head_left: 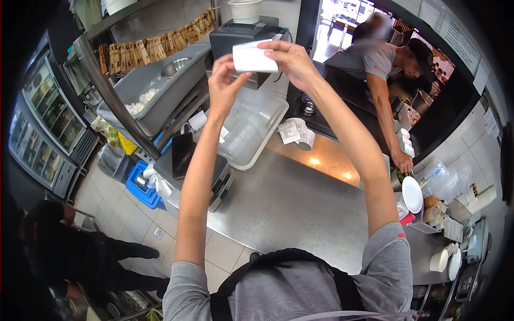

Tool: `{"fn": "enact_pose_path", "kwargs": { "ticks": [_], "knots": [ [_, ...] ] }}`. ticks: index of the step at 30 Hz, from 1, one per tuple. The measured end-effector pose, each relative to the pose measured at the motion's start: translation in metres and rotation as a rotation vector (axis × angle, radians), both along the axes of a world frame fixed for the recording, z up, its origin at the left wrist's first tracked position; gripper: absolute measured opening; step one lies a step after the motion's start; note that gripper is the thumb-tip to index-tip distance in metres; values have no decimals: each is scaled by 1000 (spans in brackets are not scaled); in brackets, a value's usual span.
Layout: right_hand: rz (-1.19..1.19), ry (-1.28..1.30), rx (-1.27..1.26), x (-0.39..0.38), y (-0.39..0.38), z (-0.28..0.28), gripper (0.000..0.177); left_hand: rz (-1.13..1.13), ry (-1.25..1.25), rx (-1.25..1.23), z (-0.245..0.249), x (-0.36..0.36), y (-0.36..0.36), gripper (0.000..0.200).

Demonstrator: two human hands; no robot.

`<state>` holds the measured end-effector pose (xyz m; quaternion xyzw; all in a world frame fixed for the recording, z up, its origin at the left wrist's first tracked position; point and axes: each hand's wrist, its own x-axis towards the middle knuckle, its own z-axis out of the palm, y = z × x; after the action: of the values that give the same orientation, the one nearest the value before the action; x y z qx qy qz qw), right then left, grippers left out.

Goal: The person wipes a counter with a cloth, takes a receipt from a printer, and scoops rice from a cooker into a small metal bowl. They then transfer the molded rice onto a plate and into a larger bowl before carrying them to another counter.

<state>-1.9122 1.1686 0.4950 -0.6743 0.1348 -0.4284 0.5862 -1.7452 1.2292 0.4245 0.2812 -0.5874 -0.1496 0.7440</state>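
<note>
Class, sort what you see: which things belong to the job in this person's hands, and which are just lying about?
Part of the job:
- white paper, held by left hand and right hand
- perhaps the dark box behind it

Lying about:
- printed slips
- clear plastic containers
- wooden clothespins, hanging

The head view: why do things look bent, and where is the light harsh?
In the head view, probably a wide lens: edges bow and corners darken; in the head view, warm glare spots on the metal counter, a washed-out background through the serving hatch, soft shading on the white paper slip.
</note>
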Motion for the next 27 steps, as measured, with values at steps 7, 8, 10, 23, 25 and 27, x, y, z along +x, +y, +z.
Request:
{"fn": "enact_pose_path", "kwargs": {
  "ticks": [7, 8, 10, 23, 25, 27],
  "knots": [
    [68, -172, 113, 0, -25, 3, 58, 32, -33, 185, -23, -7, 0, 9],
    [65, -136, 89, 2, -34, 2, 57, 127, -78, 236, -25, -6, 0, 9],
    [51, -18, 30, 3, -45, 6, 58, 229, -72, 131, -27, 1, -7, 8],
    [-420, 241, -429, 35, -138, -23, 55, 415, 36, 44, -22, -17, -41, 33],
    [-597, 361, -492, 34, -131, -23, 58, 605, -100, 74, -25, -20, -48, 31],
    [-829, 372, -622, 34, -113, -23, 57, 753, -255, 152, -29, -20, -56, 29]
  ]
}}
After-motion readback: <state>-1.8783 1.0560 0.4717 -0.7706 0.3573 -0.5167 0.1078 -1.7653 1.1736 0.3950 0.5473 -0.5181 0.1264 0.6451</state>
